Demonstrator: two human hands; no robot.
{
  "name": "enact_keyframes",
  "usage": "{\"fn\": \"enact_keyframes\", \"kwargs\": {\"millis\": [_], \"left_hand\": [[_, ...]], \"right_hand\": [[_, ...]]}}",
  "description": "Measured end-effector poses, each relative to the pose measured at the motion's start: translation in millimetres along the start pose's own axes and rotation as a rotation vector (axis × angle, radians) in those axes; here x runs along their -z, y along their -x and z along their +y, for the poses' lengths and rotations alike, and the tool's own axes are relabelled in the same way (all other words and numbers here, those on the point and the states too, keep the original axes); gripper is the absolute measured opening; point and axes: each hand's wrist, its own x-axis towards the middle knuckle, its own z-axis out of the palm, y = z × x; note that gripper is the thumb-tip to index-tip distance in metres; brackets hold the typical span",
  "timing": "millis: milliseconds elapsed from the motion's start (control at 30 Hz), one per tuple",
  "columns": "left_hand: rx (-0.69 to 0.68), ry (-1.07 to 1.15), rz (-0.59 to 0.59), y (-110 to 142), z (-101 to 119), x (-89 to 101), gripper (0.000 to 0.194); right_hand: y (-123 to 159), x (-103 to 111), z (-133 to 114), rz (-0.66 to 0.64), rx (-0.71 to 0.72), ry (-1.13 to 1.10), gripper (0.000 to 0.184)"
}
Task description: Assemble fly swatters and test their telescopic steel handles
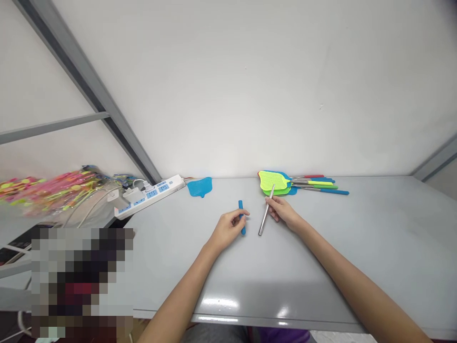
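My left hand [227, 229] is closed around a short blue handle piece [242, 215] that stands a little above the grey table [374, 247]. My right hand [283, 212] pinches a thin silver metal rod [266, 212], which slants from near the table up towards the back. The two parts are close together but apart. Just behind the rod lies a stack of fly swatters [278, 183] with a yellow-green head on top and coloured handles pointing right.
A loose blue swatter head [200, 186] lies at the back, left of centre. A white power strip [150, 196] with plugs and cables sits at the table's left corner. Packaged colourful swatters [50, 188] lie on a shelf to the left. A white wall stands behind.
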Motion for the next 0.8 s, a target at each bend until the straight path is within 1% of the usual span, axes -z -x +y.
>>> {"fn": "enact_keyframes", "kwargs": {"millis": [133, 300, 367, 467, 567, 667, 800], "left_hand": [[-0.057, -0.035, -0.080, 2.3, 10.2, -3.3, 0.025], [-0.072, -0.049, -0.101, 5.4, 16.4, -6.6, 0.025], [-0.076, -0.050, -0.108, 6.2, 17.9, -7.0, 0.025], [-0.091, -0.078, -0.126, 7.1, 20.1, -6.7, 0.025], [-0.099, -0.104, -0.148, 8.0, 22.3, -6.1, 0.026], [-0.105, -0.113, -0.171, 8.6, 23.7, -6.0, 0.027], [-0.103, -0.118, -0.191, 8.3, 23.5, -5.8, 0.028]], "right_hand": [[-1.6, -2.9, 4.6, 0.063, 0.033, -0.016, 0.029], [-5.3, -5.0, 1.6, 0.117, 0.090, -0.007, 0.029], [-8.8, -3.4, -3.8, 0.144, 0.140, 0.009, 0.028], [-17.2, 1.0, -12.0, 0.221, 0.210, 0.014, 0.028], [-28.0, 3.4, -21.6, 0.257, 0.222, -0.034, 0.028], [-38.8, 0.5, -37.0, 0.281, 0.258, -0.052, 0.026], [-49.4, -9.3, -58.5, 0.306, 0.321, -0.050, 0.025]]}}
